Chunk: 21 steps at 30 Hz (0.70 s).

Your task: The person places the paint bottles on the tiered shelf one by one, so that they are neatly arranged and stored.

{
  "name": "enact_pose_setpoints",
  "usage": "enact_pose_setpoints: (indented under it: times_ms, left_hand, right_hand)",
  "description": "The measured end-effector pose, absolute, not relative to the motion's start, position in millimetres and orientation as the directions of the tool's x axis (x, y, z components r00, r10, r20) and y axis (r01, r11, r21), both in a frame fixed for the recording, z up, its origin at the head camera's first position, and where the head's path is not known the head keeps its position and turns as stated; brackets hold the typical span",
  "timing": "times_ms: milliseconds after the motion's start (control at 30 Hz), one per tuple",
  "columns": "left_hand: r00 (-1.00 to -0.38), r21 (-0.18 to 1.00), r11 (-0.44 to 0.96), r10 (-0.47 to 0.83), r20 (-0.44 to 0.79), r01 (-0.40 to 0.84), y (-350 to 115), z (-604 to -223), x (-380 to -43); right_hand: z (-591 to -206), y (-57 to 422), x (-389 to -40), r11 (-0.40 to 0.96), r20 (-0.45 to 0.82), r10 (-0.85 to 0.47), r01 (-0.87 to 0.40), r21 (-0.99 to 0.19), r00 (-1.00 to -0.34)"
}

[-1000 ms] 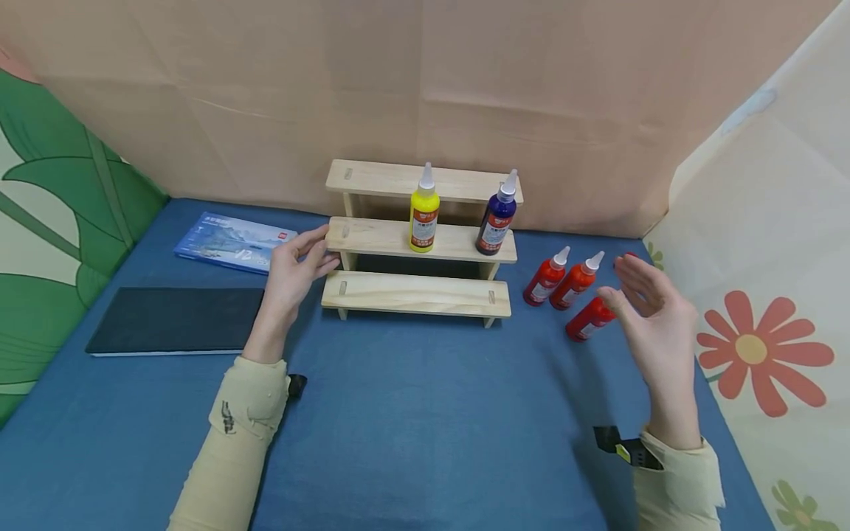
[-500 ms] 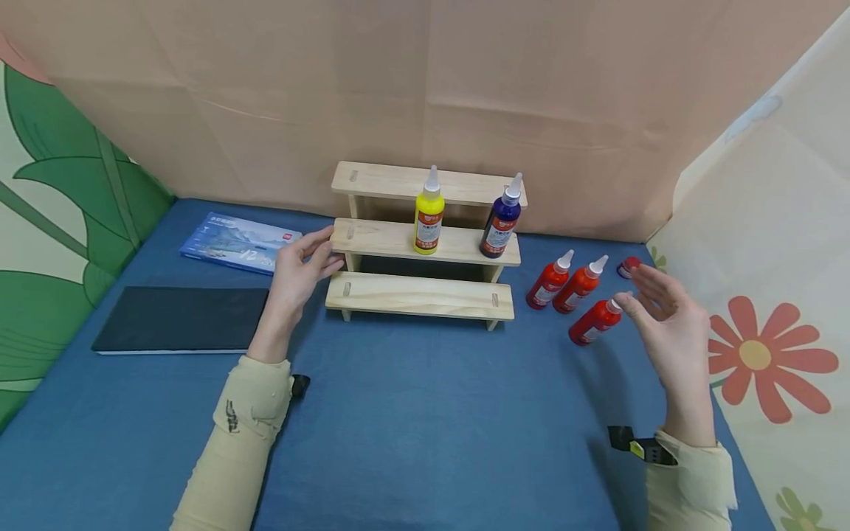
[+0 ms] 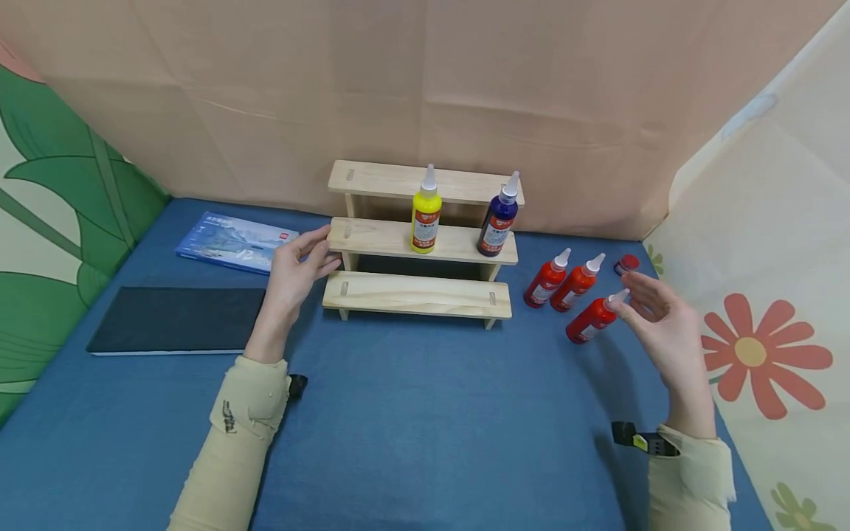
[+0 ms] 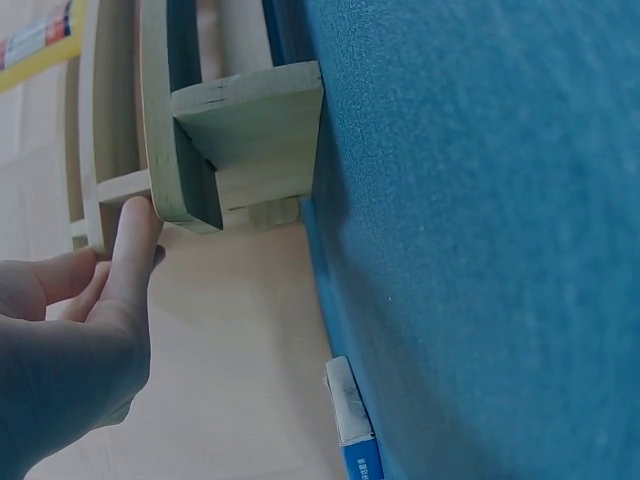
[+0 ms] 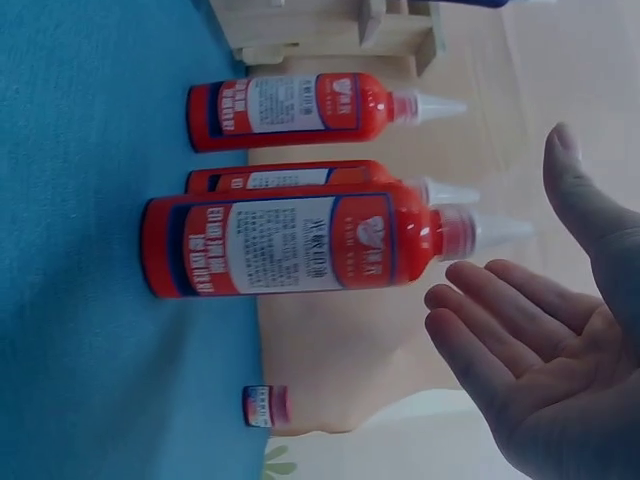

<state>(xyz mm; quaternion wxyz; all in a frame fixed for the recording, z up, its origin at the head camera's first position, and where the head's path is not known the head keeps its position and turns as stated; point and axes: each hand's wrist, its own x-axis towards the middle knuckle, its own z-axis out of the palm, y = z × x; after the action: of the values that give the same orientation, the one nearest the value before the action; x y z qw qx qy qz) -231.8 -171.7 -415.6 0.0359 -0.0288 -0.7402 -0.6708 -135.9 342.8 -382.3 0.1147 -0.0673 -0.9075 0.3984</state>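
On the blue-covered table [image 3: 412, 420] stands a three-tier wooden rack [image 3: 418, 293], its left end touched by the left hand [image 3: 292, 269], fingers relaxed and gripping nothing. The right hand [image 3: 664, 328], thumb and fingers well parted, is also without a hold, near the top of the nearest red bottle [image 3: 589, 322], which stands upright right of the rack, near two other red bottles [image 3: 546, 282]. The step in hand looks like a reach for that nearest bottle; the next move calls for closing thumb and fingers round it
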Motion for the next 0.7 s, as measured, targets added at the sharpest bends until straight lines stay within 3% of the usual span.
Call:
enact_pose_setpoints:
  times_ms: [700]
  left_hand:
    - [-0.995,0.991,0.096,0.001,0.098,0.097,-172.1,-415.5,-232.4]
  right_hand:
    - [-411.9,354.4,-143.4,0.653,0.066,0.143,0.044,-0.756,-0.988]
